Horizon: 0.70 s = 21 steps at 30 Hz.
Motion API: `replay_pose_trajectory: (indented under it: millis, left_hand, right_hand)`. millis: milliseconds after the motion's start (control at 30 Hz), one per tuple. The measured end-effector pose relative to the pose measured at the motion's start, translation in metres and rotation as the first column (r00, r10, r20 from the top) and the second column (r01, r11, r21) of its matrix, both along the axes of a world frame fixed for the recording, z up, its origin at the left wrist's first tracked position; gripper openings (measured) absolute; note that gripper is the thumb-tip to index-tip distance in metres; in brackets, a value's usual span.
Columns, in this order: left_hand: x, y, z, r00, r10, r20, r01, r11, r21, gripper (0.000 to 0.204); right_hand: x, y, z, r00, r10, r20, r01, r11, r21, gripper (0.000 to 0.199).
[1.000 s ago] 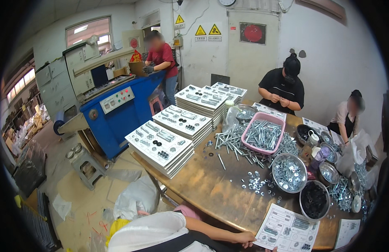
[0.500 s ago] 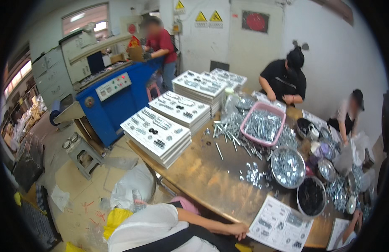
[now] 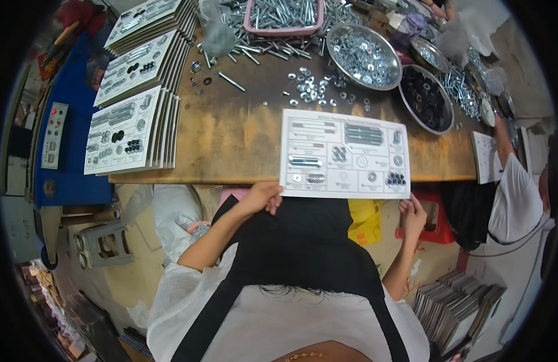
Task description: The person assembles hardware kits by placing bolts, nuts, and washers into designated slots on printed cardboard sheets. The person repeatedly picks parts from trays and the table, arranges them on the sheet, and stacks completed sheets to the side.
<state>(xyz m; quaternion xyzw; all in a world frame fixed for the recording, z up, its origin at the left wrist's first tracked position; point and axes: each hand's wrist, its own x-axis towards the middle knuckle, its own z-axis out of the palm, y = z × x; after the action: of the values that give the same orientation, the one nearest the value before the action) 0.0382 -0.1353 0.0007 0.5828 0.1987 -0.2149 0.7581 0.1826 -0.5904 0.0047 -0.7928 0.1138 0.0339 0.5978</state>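
Observation:
A white board [image 3: 345,154] with pictures of bolts, nuts and washers lies flat at the table's near edge, its lower edge overhanging a little. My left hand [image 3: 262,199] pinches its lower left corner, fingers curled. At the lower right corner my right hand [image 3: 413,216] has bent fingers against the board's edge; part of the grip is hidden. Just beyond the board lie loose washers [image 3: 312,87]. Farther back are a steel bowl of washers [image 3: 364,57] and, to its right, a bowl of black rings [image 3: 425,99].
Stacks of similar boards [image 3: 125,130] stand on the table [image 3: 230,142] at left. A pink basket of bolts [image 3: 285,21] sits far back, among loose bolts [image 3: 230,81]. A co-worker's arm [image 3: 504,142] is at right. Below are a red stool [image 3: 432,220] and grey stool [image 3: 101,244].
My view has swung down and right onto the board. My left hand still holds its left corner; my right hand has come into view at the right corner.

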Motion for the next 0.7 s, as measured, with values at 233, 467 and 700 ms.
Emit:
replay_pose_trajectory:
  millis: [233,467,700]
  left_hand:
    - [-0.042,0.079,0.024,0.997,0.082,-0.004,-0.081,0.99,0.119,0.03]
    - [-0.073,0.127,0.033,0.981,0.191,-0.029,-0.183,0.968,0.171,0.026]
    - [-0.084,0.151,0.059,0.994,0.015,-0.107,0.053,0.796,0.603,0.032]
  right_hand:
    - [-0.017,0.099,0.045,0.972,0.2,-0.123,-0.218,0.963,-0.158,0.03]
    - [-0.013,0.155,0.067,0.889,0.362,-0.281,-0.416,0.894,-0.167,0.027]
    - [0.03,0.182,0.091,0.849,0.446,-0.283,-0.513,0.571,-0.641,0.025]
